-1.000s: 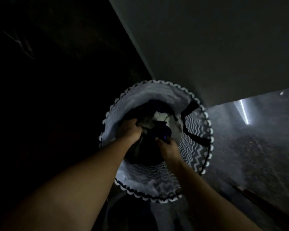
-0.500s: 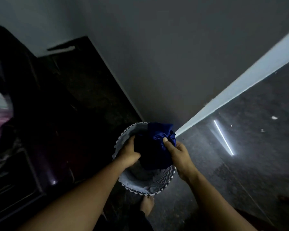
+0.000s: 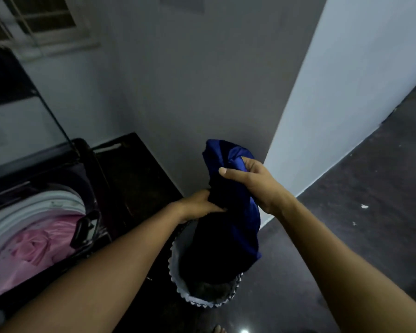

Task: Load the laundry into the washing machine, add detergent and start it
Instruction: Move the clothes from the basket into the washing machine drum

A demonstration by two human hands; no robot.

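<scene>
Presently I note both hands curled tight on the dark blue garment (image 3: 238,224): right hand (image 3: 257,186) grips its bunched top, left hand (image 3: 197,207) its lower left edge. Shiny and crumpled, it hangs over the laundry basket (image 3: 175,277), hiding most of the opening. At left, the washing machine (image 3: 22,212) stands open, pink laundry (image 3: 34,246) inside.

Dark blue satin garment (image 3: 246,219), shiny, bunched up, hangs mostly above the laundry basket (image 3: 176,272) w/ its lower end dipping into the basket mouth. R hand (image 3: 255,181) grips the top bunch, L hand (image 3: 199,207) pinches the left edge lower down. Basket: round, pale fabric w/ zigzag trim on rim, upright on floor, dark clothes inside. Washing machine (image 3: 46,203) at left, top-loader, dark body, lid (image 3: 22,104) raised upright, white drum ring showing. Pink laundry (image 3: 31,251) already in drum, crumpled.
</scene>
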